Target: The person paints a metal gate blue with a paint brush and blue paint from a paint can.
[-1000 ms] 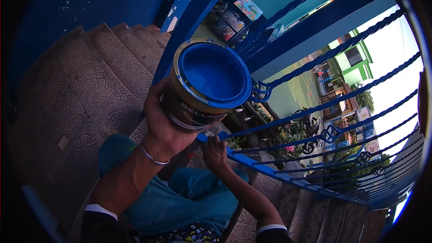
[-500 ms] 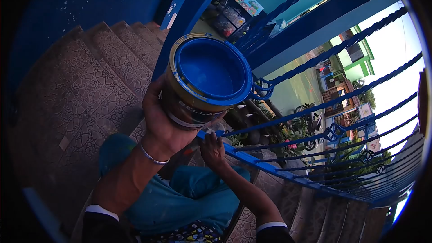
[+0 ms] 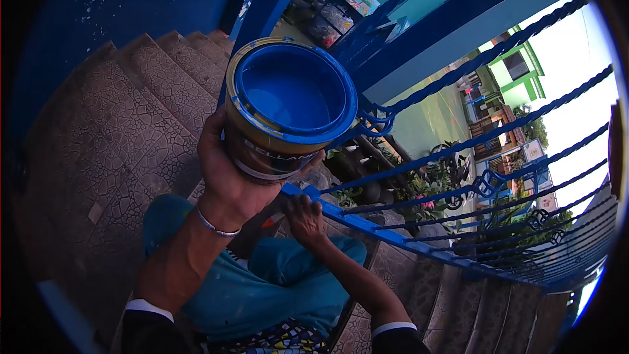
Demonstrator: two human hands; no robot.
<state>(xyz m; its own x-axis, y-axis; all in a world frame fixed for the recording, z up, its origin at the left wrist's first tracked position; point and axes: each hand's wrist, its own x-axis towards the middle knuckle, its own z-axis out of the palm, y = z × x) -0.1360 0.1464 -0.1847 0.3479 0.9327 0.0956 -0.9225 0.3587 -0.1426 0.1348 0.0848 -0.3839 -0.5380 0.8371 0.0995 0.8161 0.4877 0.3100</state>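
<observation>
So in the head view the paint can (image 3: 282,145) has slid a bit toward the left of the picture since the last frame. The railing (image 3: 357,221) and background shifted slightly too, so part of that is probably just the head moving. The right hand (image 3: 304,219) moved only a touch.

The can's up in the air in front of the railing, tilted so you look right into the blue paint (image 3: 285,101). The left hand (image 3: 232,183) has it from below, palm under the base, thumb up the near side, fingertips just showing round the far side. The right hand is down by the bottom rail, back of the hand up, fingers bent. Can't tell if it's pinching anything.

My guess on handling: stiff metal, fairly weighty with liquid in it, not fragile, but the paint could slosh or spill if it tips further. The rim (image 3: 244,101) looks smeared with paint, so I'd call it slippery if wet. Best hold is what the left hand's got, under the base and around the lower wall.

Hard to make out: most of the base is behind the palm, the label lettering runs out of sight round the side, and I can't judge the paint's depth. There's an orange-red patch (image 3: 268,222) by the right fingertips, no clue what it is. Both sleeves are cut off at the bottom.
</observation>
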